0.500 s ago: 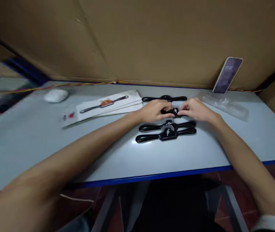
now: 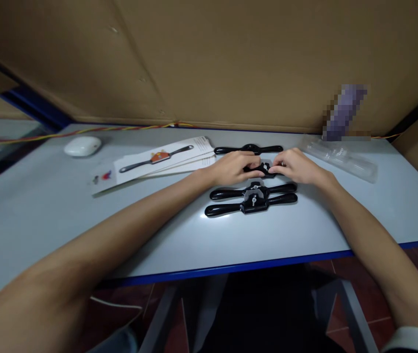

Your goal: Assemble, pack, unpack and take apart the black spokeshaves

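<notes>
Both hands are at a black spokeshave (image 2: 267, 169) with a metal blade and a screw in its middle. My left hand (image 2: 236, 166) is closed around its left handle, which the fingers mostly cover. From the other side my right hand (image 2: 293, 164) pinches it close to the blade and screw, hiding the right handle. Two more spokeshaves lie nearer me, the front one (image 2: 255, 202) just below the other (image 2: 227, 194); both have blades fitted. Behind my hands rests another black spokeshave (image 2: 249, 148), whose blade I cannot make out.
Printed cards (image 2: 157, 159) showing a spokeshave lie fanned out at left. Beyond them sits a white rounded case (image 2: 83, 146). Clear plastic packaging (image 2: 345, 158) lies at right, below a pixelated upright object (image 2: 345, 113). A cardboard wall (image 2: 231, 63) closes off the table's back.
The view has shifted slightly and sharpened. Both hands stay on the same spokeshave, with hardly any visible movement of the fingers.
</notes>
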`<action>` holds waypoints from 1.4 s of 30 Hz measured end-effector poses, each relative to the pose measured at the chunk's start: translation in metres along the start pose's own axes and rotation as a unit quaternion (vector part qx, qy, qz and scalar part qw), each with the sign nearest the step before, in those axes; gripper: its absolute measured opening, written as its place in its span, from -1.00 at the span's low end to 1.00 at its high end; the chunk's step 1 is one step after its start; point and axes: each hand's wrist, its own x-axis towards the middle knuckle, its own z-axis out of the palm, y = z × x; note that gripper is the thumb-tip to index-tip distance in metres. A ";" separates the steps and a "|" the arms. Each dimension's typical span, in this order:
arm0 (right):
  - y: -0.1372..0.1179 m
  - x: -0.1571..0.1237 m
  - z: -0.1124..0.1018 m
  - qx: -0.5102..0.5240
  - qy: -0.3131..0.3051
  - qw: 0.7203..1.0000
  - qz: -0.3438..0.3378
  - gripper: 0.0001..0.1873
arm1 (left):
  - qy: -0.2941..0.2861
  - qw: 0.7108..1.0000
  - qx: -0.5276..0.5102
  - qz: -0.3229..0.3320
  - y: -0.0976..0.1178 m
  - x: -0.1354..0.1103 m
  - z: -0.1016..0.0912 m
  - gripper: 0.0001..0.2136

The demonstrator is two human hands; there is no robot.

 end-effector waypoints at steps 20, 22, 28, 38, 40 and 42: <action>-0.004 0.001 -0.002 -0.002 0.012 1.000 0.013 -0.73 | 0.002 1.000 -0.018 0.002 0.001 0.001 -0.001 -0.56; -0.006 0.001 -0.004 0.000 0.013 1.000 0.023 -0.73 | 0.001 1.000 -0.016 0.001 0.000 0.000 -0.001 -0.56; -0.010 -0.009 -0.017 -0.034 -0.034 0.997 0.064 -0.77 | -0.006 1.000 0.005 -0.003 -0.001 -0.002 0.000 -0.58; -0.017 -0.011 -0.012 -0.089 -0.030 0.992 0.079 -0.86 | 0.016 0.993 0.105 -0.055 0.000 -0.005 -0.009 -0.56; -0.020 -0.010 -0.008 -0.107 -0.009 0.992 0.068 -0.90 | 0.024 0.992 0.116 -0.053 0.000 -0.004 -0.012 -0.56; -0.022 -0.009 -0.003 -0.115 0.004 0.992 0.050 -0.92 | 0.034 0.991 0.122 -0.049 0.001 -0.004 -0.014 -0.57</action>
